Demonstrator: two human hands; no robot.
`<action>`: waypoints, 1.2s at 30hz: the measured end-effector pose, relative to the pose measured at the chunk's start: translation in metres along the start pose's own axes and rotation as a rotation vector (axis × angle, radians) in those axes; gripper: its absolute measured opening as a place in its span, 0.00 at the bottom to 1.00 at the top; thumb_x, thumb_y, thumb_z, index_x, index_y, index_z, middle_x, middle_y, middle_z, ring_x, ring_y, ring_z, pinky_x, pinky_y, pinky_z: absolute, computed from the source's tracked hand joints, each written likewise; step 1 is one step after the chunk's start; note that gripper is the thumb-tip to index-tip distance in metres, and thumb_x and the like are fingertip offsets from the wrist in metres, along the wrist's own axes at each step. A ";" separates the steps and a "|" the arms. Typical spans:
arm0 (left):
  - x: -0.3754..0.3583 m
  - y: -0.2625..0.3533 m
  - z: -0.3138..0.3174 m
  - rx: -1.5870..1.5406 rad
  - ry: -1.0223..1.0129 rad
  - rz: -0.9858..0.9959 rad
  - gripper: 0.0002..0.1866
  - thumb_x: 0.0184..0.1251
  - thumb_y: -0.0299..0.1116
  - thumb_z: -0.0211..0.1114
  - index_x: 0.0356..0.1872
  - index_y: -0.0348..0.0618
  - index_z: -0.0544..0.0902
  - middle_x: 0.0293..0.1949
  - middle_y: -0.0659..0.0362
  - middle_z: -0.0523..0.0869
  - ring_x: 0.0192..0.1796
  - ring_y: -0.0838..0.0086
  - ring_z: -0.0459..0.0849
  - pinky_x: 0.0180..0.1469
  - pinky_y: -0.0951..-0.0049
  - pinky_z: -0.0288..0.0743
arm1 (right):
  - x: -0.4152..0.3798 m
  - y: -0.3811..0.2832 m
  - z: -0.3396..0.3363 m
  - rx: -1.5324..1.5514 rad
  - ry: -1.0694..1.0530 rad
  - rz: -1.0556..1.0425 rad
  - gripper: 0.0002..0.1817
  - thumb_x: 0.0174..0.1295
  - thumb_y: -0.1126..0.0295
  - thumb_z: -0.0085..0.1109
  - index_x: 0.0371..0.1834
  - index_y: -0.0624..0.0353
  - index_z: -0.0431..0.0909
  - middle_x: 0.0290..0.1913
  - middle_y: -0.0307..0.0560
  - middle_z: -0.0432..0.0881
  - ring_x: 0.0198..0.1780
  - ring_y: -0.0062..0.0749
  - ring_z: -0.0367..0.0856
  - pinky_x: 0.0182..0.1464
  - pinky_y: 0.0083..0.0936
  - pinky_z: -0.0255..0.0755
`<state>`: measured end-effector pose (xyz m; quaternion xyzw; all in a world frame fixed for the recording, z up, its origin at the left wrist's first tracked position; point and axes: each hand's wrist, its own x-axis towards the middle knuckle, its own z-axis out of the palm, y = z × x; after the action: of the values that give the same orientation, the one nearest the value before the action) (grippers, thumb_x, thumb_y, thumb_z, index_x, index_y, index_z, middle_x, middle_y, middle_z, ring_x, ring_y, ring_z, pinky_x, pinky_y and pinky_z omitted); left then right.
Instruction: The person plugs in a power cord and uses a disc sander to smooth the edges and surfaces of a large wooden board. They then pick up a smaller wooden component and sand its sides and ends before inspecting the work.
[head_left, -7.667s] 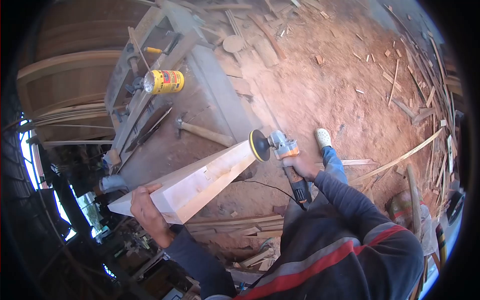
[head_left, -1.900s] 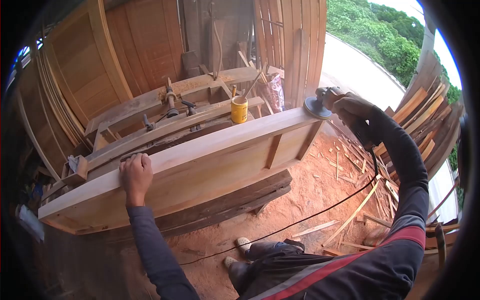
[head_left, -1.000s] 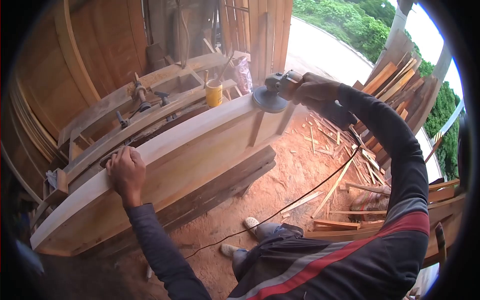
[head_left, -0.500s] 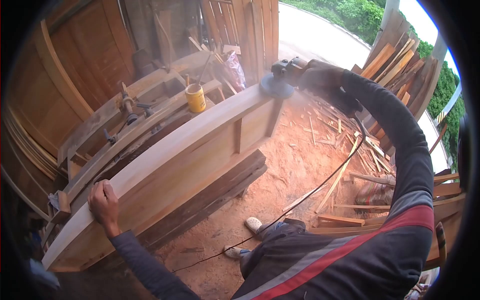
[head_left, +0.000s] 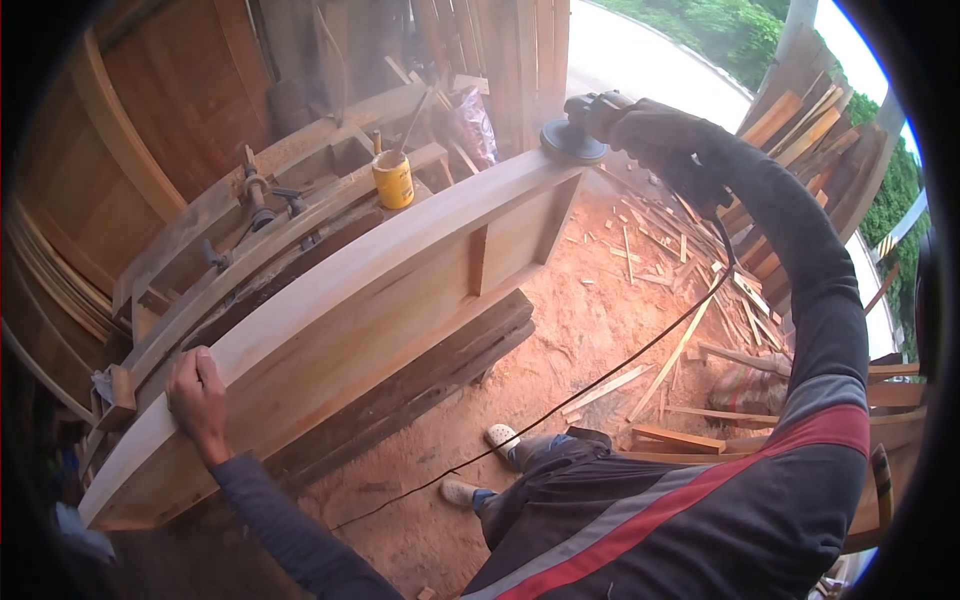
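Since half a second ago, sander (head_left: 578, 138) has slid out to the far end of panel (head_left: 330, 310), whose long edge runs back toward left hand (head_left: 196, 400), fingers gripping it; right hand (head_left: 655, 130) wraps the sander; can (head_left: 393, 179) stands behind the panel.

no writing is readable, not even on the yellow can (head_left: 393, 180)

We noted the pale wooden panel (head_left: 400, 290) as smooth, matt bare wood, the sander (head_left: 585, 125) as dark plastic and metal, and the floor (head_left: 590, 330) as rough reddish sawdust.
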<state>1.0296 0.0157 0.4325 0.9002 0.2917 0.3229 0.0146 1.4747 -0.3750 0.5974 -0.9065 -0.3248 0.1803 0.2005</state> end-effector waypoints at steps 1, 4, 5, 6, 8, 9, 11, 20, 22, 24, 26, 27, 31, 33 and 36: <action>0.000 0.002 0.000 -0.004 -0.002 -0.016 0.15 0.78 0.36 0.54 0.41 0.37 0.86 0.40 0.46 0.87 0.45 0.46 0.83 0.50 0.52 0.74 | 0.000 0.000 0.000 -0.003 0.002 0.004 0.14 0.55 0.61 0.68 0.36 0.62 0.89 0.33 0.39 0.86 0.34 0.23 0.83 0.39 0.25 0.76; -0.001 0.006 -0.001 -0.015 0.001 -0.036 0.15 0.78 0.36 0.55 0.42 0.38 0.86 0.40 0.47 0.87 0.46 0.47 0.83 0.51 0.52 0.74 | -0.011 0.006 -0.005 -0.008 0.003 0.053 0.14 0.55 0.61 0.68 0.36 0.62 0.89 0.33 0.39 0.86 0.34 0.23 0.83 0.39 0.25 0.76; -0.001 0.005 0.000 -0.015 0.012 -0.028 0.15 0.77 0.36 0.55 0.42 0.38 0.86 0.40 0.48 0.87 0.46 0.47 0.83 0.52 0.52 0.74 | -0.019 0.010 -0.009 -0.008 0.006 0.076 0.14 0.55 0.61 0.68 0.36 0.62 0.89 0.33 0.38 0.86 0.34 0.23 0.83 0.40 0.24 0.76; 0.000 0.003 0.000 -0.014 0.025 -0.019 0.14 0.77 0.36 0.55 0.42 0.38 0.86 0.40 0.48 0.88 0.46 0.48 0.83 0.52 0.52 0.74 | -0.029 0.016 -0.013 -0.001 0.002 0.102 0.14 0.55 0.61 0.68 0.36 0.62 0.89 0.33 0.38 0.86 0.34 0.23 0.83 0.40 0.24 0.76; 0.001 0.004 0.000 -0.009 0.013 -0.017 0.14 0.77 0.36 0.55 0.42 0.39 0.87 0.41 0.48 0.88 0.47 0.48 0.84 0.53 0.52 0.74 | -0.042 0.016 -0.017 0.007 -0.006 0.125 0.14 0.55 0.61 0.68 0.36 0.62 0.89 0.33 0.38 0.86 0.34 0.22 0.83 0.40 0.24 0.76; 0.001 0.005 -0.001 -0.006 0.008 -0.019 0.14 0.77 0.36 0.55 0.42 0.39 0.87 0.41 0.49 0.88 0.47 0.48 0.84 0.53 0.52 0.74 | -0.046 0.010 -0.016 0.019 -0.017 0.126 0.14 0.55 0.61 0.68 0.36 0.62 0.89 0.33 0.38 0.86 0.34 0.22 0.83 0.40 0.24 0.76; 0.001 0.008 -0.001 -0.005 0.022 -0.023 0.14 0.76 0.36 0.54 0.41 0.39 0.87 0.41 0.49 0.88 0.47 0.48 0.84 0.53 0.52 0.74 | -0.057 -0.010 -0.007 0.052 -0.049 0.103 0.14 0.55 0.61 0.68 0.35 0.63 0.89 0.33 0.38 0.86 0.35 0.22 0.83 0.41 0.24 0.76; 0.001 0.017 -0.005 0.038 0.038 -0.048 0.13 0.74 0.36 0.55 0.36 0.44 0.86 0.38 0.51 0.89 0.45 0.51 0.84 0.54 0.52 0.75 | -0.038 -0.111 0.058 0.087 -0.248 -0.226 0.18 0.53 0.60 0.69 0.38 0.64 0.90 0.31 0.40 0.87 0.35 0.25 0.84 0.41 0.27 0.77; 0.000 0.017 -0.005 0.054 0.034 -0.062 0.13 0.74 0.37 0.55 0.36 0.45 0.86 0.39 0.51 0.89 0.47 0.52 0.85 0.54 0.53 0.75 | -0.030 -0.132 0.078 0.062 -0.243 -0.329 0.17 0.53 0.60 0.69 0.37 0.63 0.89 0.31 0.41 0.87 0.33 0.25 0.83 0.40 0.26 0.77; -0.001 0.015 -0.002 0.063 0.063 -0.056 0.13 0.74 0.37 0.55 0.37 0.45 0.86 0.39 0.51 0.89 0.47 0.52 0.85 0.54 0.52 0.75 | -0.031 -0.134 0.080 0.039 -0.235 -0.359 0.17 0.53 0.60 0.69 0.37 0.63 0.90 0.31 0.42 0.87 0.32 0.24 0.83 0.39 0.26 0.77; 0.000 0.014 -0.002 0.040 0.056 -0.039 0.16 0.76 0.40 0.53 0.39 0.42 0.86 0.40 0.47 0.88 0.48 0.47 0.84 0.54 0.49 0.75 | -0.038 -0.126 0.074 0.030 -0.237 -0.309 0.17 0.53 0.60 0.69 0.37 0.63 0.90 0.32 0.42 0.87 0.32 0.24 0.83 0.39 0.26 0.77; -0.001 0.013 -0.003 0.030 0.052 -0.035 0.18 0.78 0.42 0.53 0.40 0.40 0.86 0.41 0.44 0.88 0.48 0.45 0.84 0.54 0.48 0.75 | -0.040 -0.122 0.070 0.024 -0.243 -0.287 0.17 0.52 0.60 0.69 0.37 0.63 0.90 0.32 0.42 0.87 0.32 0.24 0.83 0.39 0.26 0.77; 0.000 0.013 -0.004 0.014 0.046 -0.015 0.18 0.78 0.41 0.53 0.42 0.40 0.87 0.41 0.44 0.88 0.49 0.45 0.83 0.54 0.48 0.75 | -0.041 -0.110 0.048 -0.016 -0.252 -0.239 0.17 0.52 0.60 0.69 0.36 0.63 0.90 0.33 0.42 0.88 0.32 0.24 0.83 0.39 0.26 0.77; 0.000 0.011 -0.003 0.014 0.036 -0.005 0.18 0.78 0.41 0.53 0.43 0.40 0.87 0.42 0.44 0.88 0.49 0.45 0.83 0.54 0.48 0.75 | -0.044 -0.096 0.039 -0.025 -0.231 -0.201 0.17 0.52 0.60 0.69 0.37 0.63 0.90 0.33 0.41 0.87 0.32 0.24 0.83 0.38 0.26 0.77; -0.001 0.015 -0.006 0.026 0.022 -0.031 0.18 0.78 0.41 0.53 0.43 0.39 0.87 0.43 0.45 0.88 0.50 0.46 0.83 0.54 0.49 0.75 | -0.046 -0.070 0.025 -0.044 -0.175 -0.137 0.17 0.52 0.60 0.69 0.37 0.63 0.89 0.33 0.41 0.87 0.32 0.24 0.83 0.37 0.26 0.77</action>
<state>1.0334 0.0017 0.4404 0.8922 0.3097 0.3286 0.0049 1.3943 -0.3496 0.6185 -0.8671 -0.4063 0.2377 0.1633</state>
